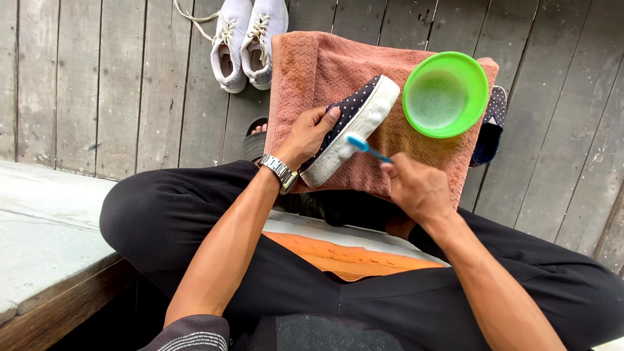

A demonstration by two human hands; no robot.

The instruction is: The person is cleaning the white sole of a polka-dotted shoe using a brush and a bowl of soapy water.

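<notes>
Scrubbing stage, seen from the head view: I hold the dark dotted shoe (pixel 348 120) on its side with my left hand (pixel 311 134), its fingers curled over the upper and clamped on it. The shoe rests on a pink towel (pixel 312 71) spread over the wooden floor (pixel 117 78). My right hand (pixel 416 188) has its fingers closed on a blue toothbrush (pixel 365 147), whose head meets the white sole edge. A green bowl (pixel 445 94) of foamy water sits on the towel just beside the shoe's toe. I judge that the next move calls for short strokes along the rubber rim, with the shoe held steady.
</notes>
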